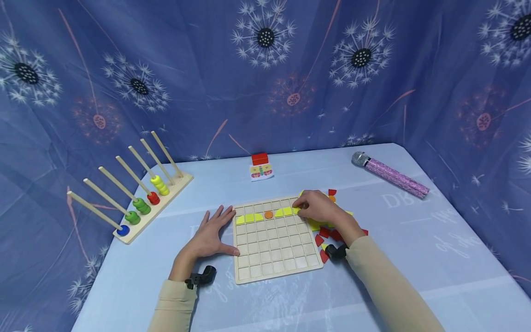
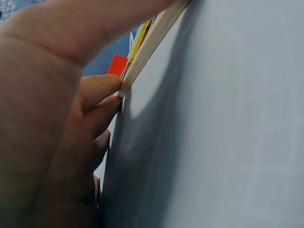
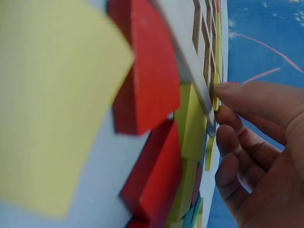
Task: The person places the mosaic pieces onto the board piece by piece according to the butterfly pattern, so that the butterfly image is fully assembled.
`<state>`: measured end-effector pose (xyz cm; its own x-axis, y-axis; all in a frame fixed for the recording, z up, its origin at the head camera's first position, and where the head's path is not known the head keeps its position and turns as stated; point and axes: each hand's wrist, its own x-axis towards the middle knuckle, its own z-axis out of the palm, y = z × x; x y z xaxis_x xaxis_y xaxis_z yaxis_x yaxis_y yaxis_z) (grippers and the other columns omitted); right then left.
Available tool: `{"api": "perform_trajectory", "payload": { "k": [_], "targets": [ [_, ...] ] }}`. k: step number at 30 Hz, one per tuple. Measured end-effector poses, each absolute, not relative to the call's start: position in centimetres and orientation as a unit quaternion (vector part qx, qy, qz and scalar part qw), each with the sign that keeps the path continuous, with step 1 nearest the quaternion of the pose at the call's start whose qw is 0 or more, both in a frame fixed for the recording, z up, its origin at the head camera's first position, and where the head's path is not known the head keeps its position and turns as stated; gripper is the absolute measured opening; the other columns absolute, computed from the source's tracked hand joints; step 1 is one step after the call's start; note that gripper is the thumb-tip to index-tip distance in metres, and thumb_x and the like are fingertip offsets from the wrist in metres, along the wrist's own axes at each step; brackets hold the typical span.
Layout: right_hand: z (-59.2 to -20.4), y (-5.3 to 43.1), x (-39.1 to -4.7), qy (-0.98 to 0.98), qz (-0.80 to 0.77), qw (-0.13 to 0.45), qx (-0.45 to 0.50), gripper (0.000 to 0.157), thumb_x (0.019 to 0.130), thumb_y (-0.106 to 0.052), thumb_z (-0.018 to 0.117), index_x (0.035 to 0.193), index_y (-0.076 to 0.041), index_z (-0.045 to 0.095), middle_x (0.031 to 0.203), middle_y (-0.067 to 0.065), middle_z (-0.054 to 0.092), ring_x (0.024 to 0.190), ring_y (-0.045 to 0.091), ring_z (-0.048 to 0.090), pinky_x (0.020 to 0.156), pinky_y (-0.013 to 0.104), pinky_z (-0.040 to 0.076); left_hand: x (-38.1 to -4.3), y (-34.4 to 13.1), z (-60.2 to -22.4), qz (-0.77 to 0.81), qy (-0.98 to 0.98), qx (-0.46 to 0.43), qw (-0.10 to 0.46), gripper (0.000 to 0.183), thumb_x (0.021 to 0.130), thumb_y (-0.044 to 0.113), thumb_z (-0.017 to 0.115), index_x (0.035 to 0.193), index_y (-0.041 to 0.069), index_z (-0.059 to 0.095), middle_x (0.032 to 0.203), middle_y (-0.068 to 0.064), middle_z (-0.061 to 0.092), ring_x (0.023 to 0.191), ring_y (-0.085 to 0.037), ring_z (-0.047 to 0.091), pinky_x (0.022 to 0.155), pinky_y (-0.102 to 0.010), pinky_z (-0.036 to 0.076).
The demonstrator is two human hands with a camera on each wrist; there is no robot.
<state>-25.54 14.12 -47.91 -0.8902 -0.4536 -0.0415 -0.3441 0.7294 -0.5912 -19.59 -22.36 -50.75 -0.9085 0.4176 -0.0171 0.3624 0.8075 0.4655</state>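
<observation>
A square wooden grid board [image 1: 269, 249] lies on the table. Along its second row from the back run several yellow pieces [image 1: 249, 218], some with a curved edge, and an orange disc [image 1: 268, 214]. My left hand [image 1: 211, 235] is spread flat at the board's left side, thumb and fingertips against its edge. My right hand [image 1: 318, 207] is at the row's right end, its thumb and forefinger pinching a yellow piece [image 3: 216, 103] at the board. The other fingers of that hand are bent beside the board's edge.
Loose red pieces [image 1: 325, 232] and yellow ones lie right of the board, partly under the right arm. A wooden peg stand [image 1: 153, 210] with coloured rings stands at the left. Behind are a red block [image 1: 260, 159] with a patterned card [image 1: 261, 172] and a pink microphone [image 1: 392, 175].
</observation>
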Motion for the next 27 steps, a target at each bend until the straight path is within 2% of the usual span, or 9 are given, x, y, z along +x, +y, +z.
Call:
{"api": "perform_trajectory", "payload": {
  "k": [6, 12, 16, 22, 27],
  "targets": [
    [-47.3, 16.3, -25.4, 0.918, -0.351, 0.073, -0.167, 0.028, 0.091, -0.019, 0.065, 0.118, -0.011, 0.069, 0.096, -0.002, 0.061, 0.082, 0.019, 0.054, 0.068, 0.033, 0.05, -19.8, -22.0, -50.9, 0.232, 0.948, 0.208, 0.06, 0.127, 0.05, 0.077, 0.076, 0.152, 0.016, 0.03, 0.158, 0.002, 0.021, 0.146, -0.025, 0.006, 0.114, -0.052, -0.004],
    [-46.7, 19.8, -25.4, 0.916, -0.378, 0.029, -0.131, 0.026, 0.097, -0.018, 0.058, 0.119, -0.008, 0.067, 0.106, 0.004, 0.063, 0.087, 0.022, 0.055, 0.074, 0.037, 0.05, -19.9, -21.7, -50.9, 0.229, 0.948, 0.212, 0.061, 0.128, 0.05, 0.078, 0.075, 0.152, 0.017, 0.03, 0.158, 0.003, 0.021, 0.146, -0.025, 0.005, 0.114, -0.052, -0.005],
    [-46.5, 22.1, -25.4, 0.924, -0.368, 0.031, -0.103, 0.025, 0.096, -0.017, 0.059, 0.117, -0.007, 0.068, 0.105, 0.006, 0.064, 0.088, 0.024, 0.056, 0.075, 0.039, 0.051, -20.0, -21.4, -50.9, 0.232, 0.947, 0.216, 0.057, 0.127, 0.05, 0.078, 0.075, 0.152, 0.017, 0.031, 0.157, 0.002, 0.022, 0.145, -0.027, 0.006, 0.113, -0.053, -0.004],
    [-46.7, 24.1, -25.5, 0.942, -0.316, 0.078, -0.079, 0.024, 0.091, -0.012, 0.065, 0.114, -0.008, 0.07, 0.101, 0.007, 0.062, 0.089, 0.025, 0.053, 0.076, 0.038, 0.05, -20.0, -20.9, -51.1, 0.229, 0.948, 0.213, 0.06, 0.127, 0.049, 0.08, 0.074, 0.152, 0.019, 0.032, 0.157, 0.004, 0.023, 0.145, -0.026, 0.006, 0.114, -0.052, -0.005],
    [-47.2, 23.8, -25.5, 0.948, -0.297, 0.059, -0.094, 0.026, 0.089, -0.016, 0.067, 0.114, -0.008, 0.071, 0.1, 0.005, 0.061, 0.087, 0.024, 0.054, 0.078, 0.04, 0.05, -20.2, -20.5, -51.4, 0.225, 0.949, 0.214, 0.059, 0.126, 0.049, 0.082, 0.072, 0.152, 0.021, 0.031, 0.157, 0.006, 0.022, 0.146, -0.025, 0.006, 0.114, -0.051, -0.005]
  ]
}}
